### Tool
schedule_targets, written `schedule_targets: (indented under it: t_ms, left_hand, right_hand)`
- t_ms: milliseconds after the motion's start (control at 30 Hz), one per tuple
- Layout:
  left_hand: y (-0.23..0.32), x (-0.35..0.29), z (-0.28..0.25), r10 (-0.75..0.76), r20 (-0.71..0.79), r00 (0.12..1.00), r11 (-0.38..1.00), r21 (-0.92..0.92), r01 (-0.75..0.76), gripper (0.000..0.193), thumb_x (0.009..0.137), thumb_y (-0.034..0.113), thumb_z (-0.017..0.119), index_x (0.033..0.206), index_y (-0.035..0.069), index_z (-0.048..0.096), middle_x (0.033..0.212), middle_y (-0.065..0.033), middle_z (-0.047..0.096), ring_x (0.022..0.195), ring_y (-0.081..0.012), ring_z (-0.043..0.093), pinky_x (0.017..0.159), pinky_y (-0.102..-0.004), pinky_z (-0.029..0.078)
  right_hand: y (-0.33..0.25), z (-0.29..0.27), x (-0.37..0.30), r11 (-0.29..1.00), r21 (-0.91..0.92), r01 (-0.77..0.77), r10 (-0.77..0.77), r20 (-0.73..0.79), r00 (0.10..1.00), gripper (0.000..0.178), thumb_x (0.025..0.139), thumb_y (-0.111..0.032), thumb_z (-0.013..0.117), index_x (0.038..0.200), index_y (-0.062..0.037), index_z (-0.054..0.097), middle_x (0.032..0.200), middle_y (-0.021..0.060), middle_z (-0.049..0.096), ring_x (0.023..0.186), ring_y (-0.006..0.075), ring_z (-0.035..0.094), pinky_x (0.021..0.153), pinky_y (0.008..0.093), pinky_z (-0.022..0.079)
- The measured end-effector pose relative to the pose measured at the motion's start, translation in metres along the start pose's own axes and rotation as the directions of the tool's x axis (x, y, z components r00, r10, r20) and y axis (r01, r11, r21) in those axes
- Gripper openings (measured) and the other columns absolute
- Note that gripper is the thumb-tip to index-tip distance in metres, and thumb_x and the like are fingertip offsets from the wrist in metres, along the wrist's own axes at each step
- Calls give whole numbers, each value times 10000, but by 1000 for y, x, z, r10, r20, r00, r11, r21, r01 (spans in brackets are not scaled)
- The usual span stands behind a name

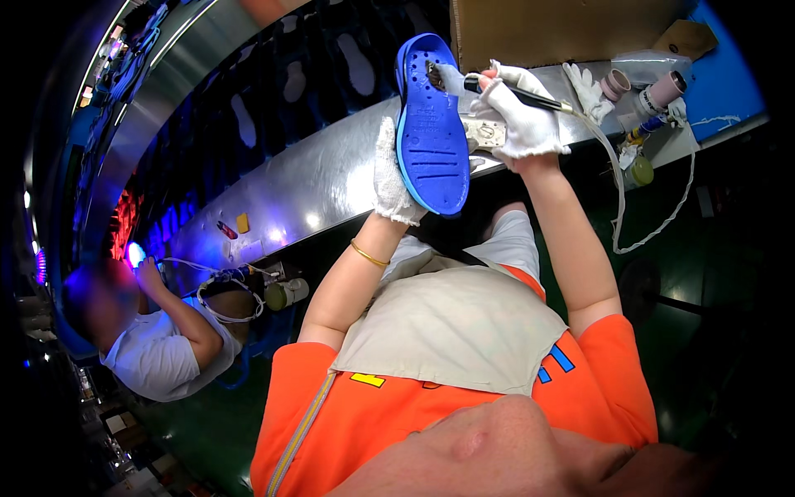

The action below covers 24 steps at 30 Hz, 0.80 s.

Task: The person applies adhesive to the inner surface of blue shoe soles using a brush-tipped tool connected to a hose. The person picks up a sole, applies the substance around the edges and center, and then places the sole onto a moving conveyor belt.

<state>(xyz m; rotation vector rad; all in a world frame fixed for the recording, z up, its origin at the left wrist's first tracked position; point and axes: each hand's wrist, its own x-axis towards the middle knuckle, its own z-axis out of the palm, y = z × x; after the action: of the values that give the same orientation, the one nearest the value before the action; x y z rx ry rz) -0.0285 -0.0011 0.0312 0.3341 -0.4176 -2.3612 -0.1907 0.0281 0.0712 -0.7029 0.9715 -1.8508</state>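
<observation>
My left hand (389,178), in a white cotton glove, holds a blue shoe sole (429,124) upright by its left edge, tread side facing me. My right hand (517,116), also gloved in white, grips a black-handled brush (505,89) fed by a thin hose. The bristle tip (435,74) touches the upper part of the sole near the toe. Both hands are raised above the metal edge of the work line.
A shiny metal conveyor rim (315,178) runs diagonally, with a dark belt carrying pale soles (244,120) behind it. A cardboard box (563,29), small pots (667,87) and a spare glove (588,87) sit at upper right. Another person (157,331) works at the left.
</observation>
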Motion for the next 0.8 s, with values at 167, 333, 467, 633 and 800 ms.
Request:
schedule_targets:
  t_ms: [167,333,467,633,800]
  left_hand:
    - [4,5,-4,58,-82,995,977,208,-40,643,925,579,254,1331,108,418,1208,-140,547,1009,-322,594,844,-461,517]
    - [13,3,-3,21,-105,994,972,235,4,613,937,547,279,1313,89,438,1192,-133,561,1009,-293,596,863,-440,508]
    - [22,8,-3,45,-109,993,965,262,-15,616,931,553,296,1281,77,471,1149,-130,589,980,-273,608,883,-430,497]
    - [25,1,5,61,-120,991,966,256,-28,583,942,524,322,1265,67,485,1140,-114,589,999,-238,589,895,-393,491]
    - [11,-6,13,-7,-41,999,982,191,15,694,909,601,282,1311,57,437,1189,-168,563,1040,-333,582,918,-452,476]
  right_hand:
    - [-2,-7,0,941,-316,-118,200,239,950,159,803,-98,657,930,-18,606,868,65,637,785,106,607,741,249,489]
    - [-11,-17,11,891,-356,281,-126,402,907,144,779,59,624,903,-14,616,915,51,620,840,132,612,765,275,511]
    - [-35,-20,3,439,-474,763,-113,813,571,217,639,84,651,791,-41,559,850,97,596,827,272,587,781,331,474]
    - [-50,-24,-1,567,-446,692,-39,825,564,214,644,95,650,802,-33,584,872,95,611,864,244,605,793,338,477]
    - [-15,-14,21,535,-449,716,-489,527,695,219,694,60,686,893,-18,639,894,87,636,828,183,630,774,273,501]
